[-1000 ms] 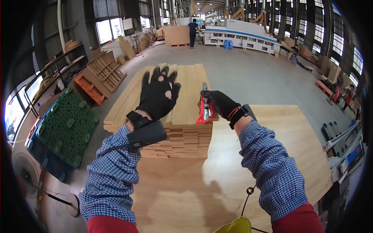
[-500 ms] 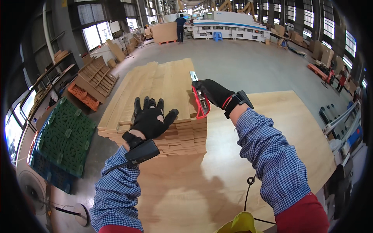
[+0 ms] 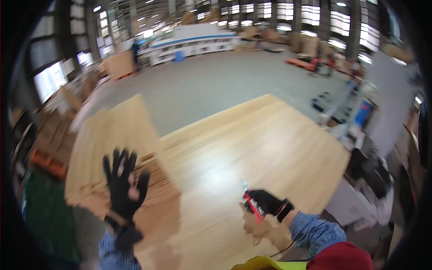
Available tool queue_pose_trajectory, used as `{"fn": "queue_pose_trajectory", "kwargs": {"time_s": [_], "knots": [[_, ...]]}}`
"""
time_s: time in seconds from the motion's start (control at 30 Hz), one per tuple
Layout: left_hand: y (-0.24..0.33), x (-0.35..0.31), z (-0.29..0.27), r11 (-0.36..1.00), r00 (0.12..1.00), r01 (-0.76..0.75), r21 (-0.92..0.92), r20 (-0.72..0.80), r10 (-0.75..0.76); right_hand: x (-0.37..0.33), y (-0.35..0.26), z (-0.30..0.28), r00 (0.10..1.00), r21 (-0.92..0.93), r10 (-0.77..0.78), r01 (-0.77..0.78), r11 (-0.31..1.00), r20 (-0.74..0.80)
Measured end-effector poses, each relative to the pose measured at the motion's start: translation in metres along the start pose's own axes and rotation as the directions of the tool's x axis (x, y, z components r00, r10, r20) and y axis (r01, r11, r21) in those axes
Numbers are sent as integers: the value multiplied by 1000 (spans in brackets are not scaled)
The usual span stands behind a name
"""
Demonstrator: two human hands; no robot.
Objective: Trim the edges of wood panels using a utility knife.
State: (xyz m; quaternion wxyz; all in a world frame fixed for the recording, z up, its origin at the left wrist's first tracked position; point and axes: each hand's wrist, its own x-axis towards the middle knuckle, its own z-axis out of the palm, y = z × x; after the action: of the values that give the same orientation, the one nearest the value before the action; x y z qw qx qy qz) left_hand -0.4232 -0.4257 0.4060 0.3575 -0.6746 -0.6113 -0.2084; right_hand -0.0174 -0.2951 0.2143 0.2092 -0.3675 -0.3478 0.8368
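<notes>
My left hand (image 3: 125,184), in a torn black glove, is spread flat with its fingers stretched out. It appears over the front of the stack of light wooden boards (image 3: 117,121), but blur hides whether it touches them. Gloved in black too, my right hand (image 3: 266,201) is closed round a red-handled tool (image 3: 255,208) with a silver metal end. The tool's exact kind is too blurred to make out. Hand and tool are over the large pale wooden panel (image 3: 234,153), where their shadow falls.
A green plastic pallet (image 3: 47,216) stands at the left, with an orange pallet (image 3: 48,164) beyond it. Grey metal frames and a blue part (image 3: 362,112) stand to the right. Across the floor, a person (image 3: 135,53) is beside a long white machine (image 3: 193,45).
The view has swung right. My right hand has drawn the tool back from the board stack to over the panel's near part. My left hand stays spread near the stack's front.
</notes>
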Motion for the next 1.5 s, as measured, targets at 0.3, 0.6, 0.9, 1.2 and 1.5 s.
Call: {"fn": "queue_pose_trajectory", "kwargs": {"time_s": [0.3, 0.6, 0.9, 1.2, 1.5], "knots": [[235, -99, 106, 649, 809, 518, -558, 566, -158, -177, 46, -97, 945, 169, 100, -48, 984, -312], [434, -70, 159, 894, 750, 406, 191, 488, -446, -319, 24, -232, 873, 92, -8, 61, 994, -487], [451, -48, 150, 854, 622, 438, 280, 591, -513, -385, 59, -351, 836, 326, 29, 181, 928, -548], [454, -53, 172, 852, 652, 457, 253, 556, -515, -350, 31, -375, 878, 325, 79, 90, 941, -473], [451, -57, 180, 831, 677, 450, 328, 482, -557, -328, -24, -413, 859, 220, 102, 12, 975, -502]]}}
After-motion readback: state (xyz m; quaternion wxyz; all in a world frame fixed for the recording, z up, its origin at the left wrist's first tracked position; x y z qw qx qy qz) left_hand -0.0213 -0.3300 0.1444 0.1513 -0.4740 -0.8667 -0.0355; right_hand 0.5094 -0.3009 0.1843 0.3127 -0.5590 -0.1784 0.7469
